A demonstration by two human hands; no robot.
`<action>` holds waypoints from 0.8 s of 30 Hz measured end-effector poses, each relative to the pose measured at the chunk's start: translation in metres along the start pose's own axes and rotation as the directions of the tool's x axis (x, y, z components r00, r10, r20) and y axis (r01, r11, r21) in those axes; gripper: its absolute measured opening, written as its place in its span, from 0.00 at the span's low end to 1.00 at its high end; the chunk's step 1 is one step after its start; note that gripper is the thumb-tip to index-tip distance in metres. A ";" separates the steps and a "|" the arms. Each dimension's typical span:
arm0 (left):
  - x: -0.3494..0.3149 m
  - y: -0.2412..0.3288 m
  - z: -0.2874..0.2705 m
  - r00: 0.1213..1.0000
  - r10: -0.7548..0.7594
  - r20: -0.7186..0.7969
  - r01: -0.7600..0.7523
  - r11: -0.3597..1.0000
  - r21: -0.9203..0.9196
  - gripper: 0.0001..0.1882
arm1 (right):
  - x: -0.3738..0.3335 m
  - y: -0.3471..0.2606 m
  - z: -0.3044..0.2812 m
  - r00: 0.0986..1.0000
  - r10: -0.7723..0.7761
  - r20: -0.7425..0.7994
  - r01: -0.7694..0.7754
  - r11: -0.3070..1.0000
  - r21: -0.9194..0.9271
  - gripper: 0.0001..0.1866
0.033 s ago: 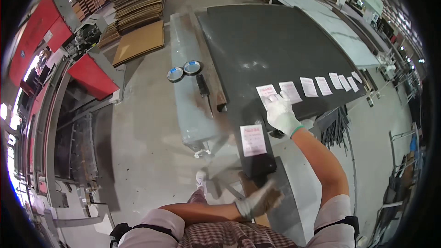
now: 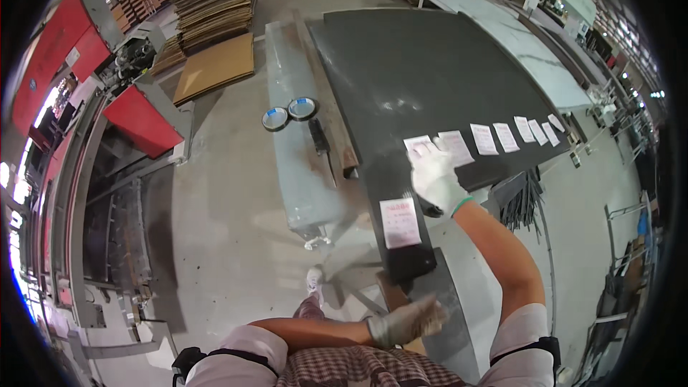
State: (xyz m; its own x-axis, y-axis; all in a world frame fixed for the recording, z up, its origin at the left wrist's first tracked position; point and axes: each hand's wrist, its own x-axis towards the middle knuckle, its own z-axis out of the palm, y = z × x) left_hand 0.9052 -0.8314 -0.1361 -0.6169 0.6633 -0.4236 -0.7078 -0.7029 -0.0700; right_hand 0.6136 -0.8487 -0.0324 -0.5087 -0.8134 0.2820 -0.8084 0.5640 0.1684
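My right hand [image 2: 436, 178], in a white glove with a green cuff edge, lies over a printed paper slip [image 2: 416, 143] on a large dark sheet [image 2: 401, 64]. Its fingers are outstretched and partly cover the slip. Beside it, another paper slip [image 2: 457, 148] starts a row of several slips running to the right. A single slip [image 2: 400, 223] lies nearer me on a narrow black surface [image 2: 412, 264]. Close to my body, my left hand [image 2: 408, 322], in a greyish glove, is held low with fingers curled together; whatever they hold, if anything, is hidden.
Left of the dark sheet, a long plastic-wrapped block [image 2: 297, 172] bears two round tins [image 2: 302, 107] and a black-handled screwdriver-like tool [image 2: 319, 140]. A wooden strip [image 2: 326, 93] runs alongside. Red machinery [image 2: 143, 120] and stacked cardboard [image 2: 216, 7] stand at left. Dark strips [image 2: 522, 201] hang at right.
My right hand has shifted slightly left and covers more of the slip under it. My left hand has moved a little and looks less blurred. The view has shifted slightly.
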 end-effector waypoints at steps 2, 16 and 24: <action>-0.039 0.033 0.026 0.999 -0.012 0.039 0.003 0.975 0.221 0.23 | 0.061 -0.045 0.002 0.997 -0.010 -0.082 0.008 1.000 -0.022 0.12; -0.211 0.204 -0.011 0.689 0.704 0.169 -0.612 0.441 0.657 0.21 | 0.271 -0.134 0.087 0.980 -0.193 -0.054 0.200 0.959 0.203 0.07; -0.214 0.273 0.068 0.331 0.906 0.262 -0.775 0.103 0.623 0.31 | 0.089 -0.086 -0.086 0.867 -0.480 -0.137 0.482 0.734 0.478 0.09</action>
State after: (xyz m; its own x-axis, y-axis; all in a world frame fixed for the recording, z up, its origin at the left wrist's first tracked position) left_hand 0.8200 -1.1477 -0.0029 -0.9361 -0.3503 0.0328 0.1906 -0.4267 0.8841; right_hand 0.6636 -0.9574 0.0592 -0.0123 -0.9562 0.2925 -0.9804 -0.0460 -0.1918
